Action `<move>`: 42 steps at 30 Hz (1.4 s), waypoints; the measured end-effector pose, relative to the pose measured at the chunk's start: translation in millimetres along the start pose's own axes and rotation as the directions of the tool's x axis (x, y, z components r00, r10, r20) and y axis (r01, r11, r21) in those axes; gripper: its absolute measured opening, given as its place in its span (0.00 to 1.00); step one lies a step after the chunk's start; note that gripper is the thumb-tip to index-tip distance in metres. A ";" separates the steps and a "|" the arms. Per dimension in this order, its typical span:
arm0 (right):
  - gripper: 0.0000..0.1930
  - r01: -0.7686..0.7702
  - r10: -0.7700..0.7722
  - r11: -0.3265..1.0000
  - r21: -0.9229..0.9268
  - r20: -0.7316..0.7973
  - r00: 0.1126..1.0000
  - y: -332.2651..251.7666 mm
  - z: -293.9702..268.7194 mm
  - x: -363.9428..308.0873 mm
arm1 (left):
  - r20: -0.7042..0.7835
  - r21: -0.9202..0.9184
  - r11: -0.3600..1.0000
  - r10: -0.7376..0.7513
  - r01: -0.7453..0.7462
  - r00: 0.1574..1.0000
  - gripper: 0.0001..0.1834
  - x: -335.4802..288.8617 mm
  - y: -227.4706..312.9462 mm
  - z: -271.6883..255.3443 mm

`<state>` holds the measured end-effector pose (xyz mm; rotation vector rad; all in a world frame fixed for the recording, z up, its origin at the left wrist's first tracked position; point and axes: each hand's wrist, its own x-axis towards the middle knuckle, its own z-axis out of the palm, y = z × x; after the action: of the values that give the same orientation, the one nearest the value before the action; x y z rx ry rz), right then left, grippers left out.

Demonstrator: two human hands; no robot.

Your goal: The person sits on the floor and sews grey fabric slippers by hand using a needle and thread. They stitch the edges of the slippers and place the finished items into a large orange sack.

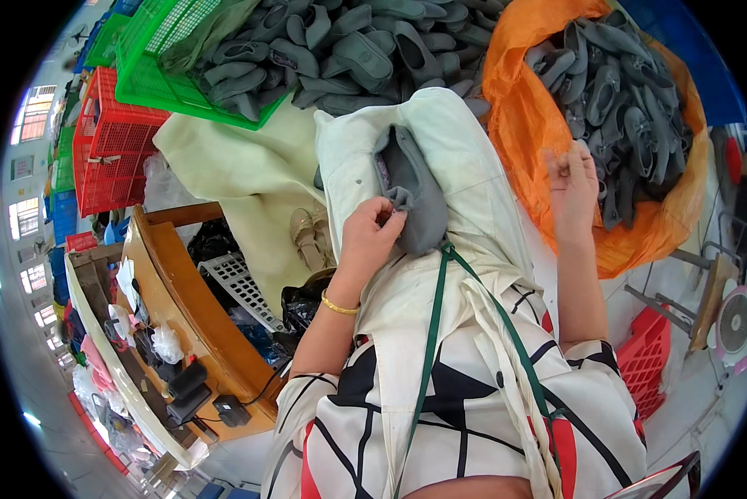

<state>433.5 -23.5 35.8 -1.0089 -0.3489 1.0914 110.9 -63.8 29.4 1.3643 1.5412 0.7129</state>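
Observation:
A grey soft shoe (426,195) lies on the white cloth (481,166) over my lap, its toe pointing away. My left hand (372,233) is closed on the shoe, pinching the edge of its opening at the near end. My right hand (573,187) is raised to the right, apart from the shoe and in front of the orange sack (515,108). Its thumb and fingertips are drawn together; anything between them is too small to make out. Many grey shoes (631,108) fill the sack.
Ahead is a large heap of grey shoes (361,62), with a green crate (145,79) at its left. A red crate (111,158) and a wooden table (211,308) stand on the left. Tan sandals (308,237) rest on pale cloth. At right are a fan (735,324) and a red basket (643,358).

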 end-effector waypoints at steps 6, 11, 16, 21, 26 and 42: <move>0.06 -0.198 0.327 0.903 -0.381 0.310 0.893 30.1 28.9 -35.7 | 0.207 -0.390 0.865 -0.251 0.315 0.946 0.09 3.4 -1.4 -11.0; 0.07 -0.177 0.593 0.708 -0.684 0.439 0.675 47.9 54.5 -63.8 | 0.323 -0.693 0.599 -0.240 0.401 0.916 0.11 5.6 -5.4 -6.7; 0.07 0.160 0.518 0.637 -0.754 0.572 0.636 61.9 70.7 -77.3 | 0.347 -0.769 0.473 -0.254 0.429 0.903 0.10 5.2 -8.9 -4.8; 0.08 0.305 0.442 0.615 -0.727 0.638 0.630 70.7 74.3 -79.0 | 0.344 -0.794 0.439 -0.245 0.420 0.906 0.09 5.3 -11.3 -3.3; 0.09 0.311 0.434 0.618 -0.722 0.644 0.630 74.7 74.3 -78.7 | 0.365 -0.795 0.421 -0.244 0.437 0.899 0.07 5.8 -12.7 -3.7; 0.08 0.310 0.414 0.637 -0.705 0.653 0.634 76.8 74.0 -78.9 | 0.364 -0.791 0.429 -0.241 0.435 0.900 0.08 5.8 -11.3 -3.5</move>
<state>302.9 -46.7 30.1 -1.2370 -1.6707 1.4485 103.2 -60.1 19.4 0.2999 0.9695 0.8764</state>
